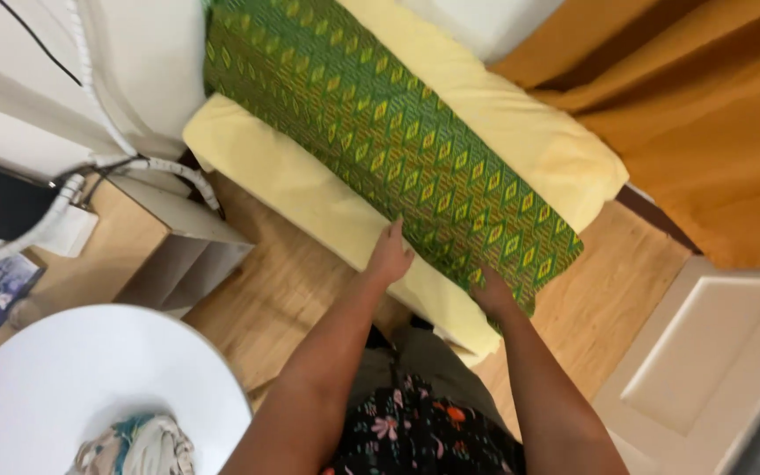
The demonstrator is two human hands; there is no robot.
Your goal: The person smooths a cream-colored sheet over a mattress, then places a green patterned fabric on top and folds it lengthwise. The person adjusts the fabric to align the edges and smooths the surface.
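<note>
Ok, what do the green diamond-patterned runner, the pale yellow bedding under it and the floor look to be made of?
Green diamond-patterned runner: woven fabric, probably brocade-like; a slight sheen on the gold diamonds. Both hands, left hand and right hand, rest on its near end. Pale yellow bedding: soft matte cloth, likely cotton; it puffs and creases. Floor: light wood or wood-look laminate, with visible grain.

I see a long woven cloth runner (389, 132) in deep green, covered with a repeating pattern of small yellow diamonds. It lies on pale butter-yellow bedding (529, 132). The draped curtain fabric (705, 114) is burnt orange. My round table top (72, 378) is plain white, the plank floor (292, 281) light honey-brown, and my skirt (424, 431) black with pink and orange flowers.
</note>
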